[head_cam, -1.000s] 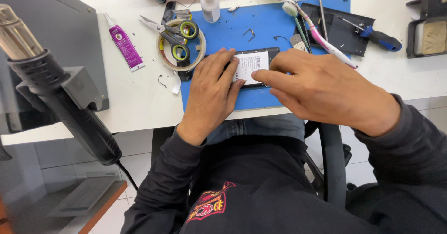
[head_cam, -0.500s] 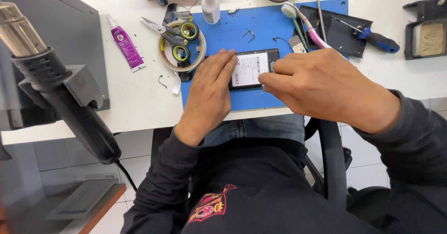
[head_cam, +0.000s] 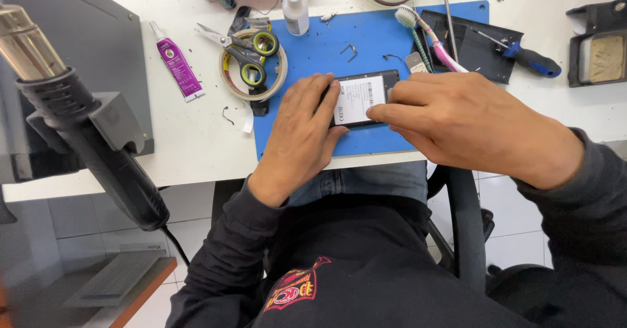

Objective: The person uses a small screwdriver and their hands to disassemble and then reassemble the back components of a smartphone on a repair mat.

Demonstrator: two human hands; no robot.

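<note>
An opened black phone (head_cam: 363, 98) with a white-labelled battery lies on the blue work mat (head_cam: 366, 47). My left hand (head_cam: 302, 132) rests flat over the phone's left end, fingers pressing on it. My right hand (head_cam: 457, 122) covers the phone's right end, with the fingertips pinched at the battery's lower right edge. Both forearms wear dark sleeves.
Scissors (head_cam: 243, 50) lie on a tape roll (head_cam: 279, 73) left of the mat. A purple glue tube (head_cam: 176, 63), small white bottle (head_cam: 296, 9), toothbrush (head_cam: 428, 37), blue-handled screwdriver (head_cam: 526, 57) and black tray (head_cam: 597, 47) surround it. A hot-air gun (head_cam: 85, 129) stands at the left.
My right hand has slid slightly along the phone's right end; the fingertips now pinch at the battery edge. The left hand stays pressed on the phone.
</note>
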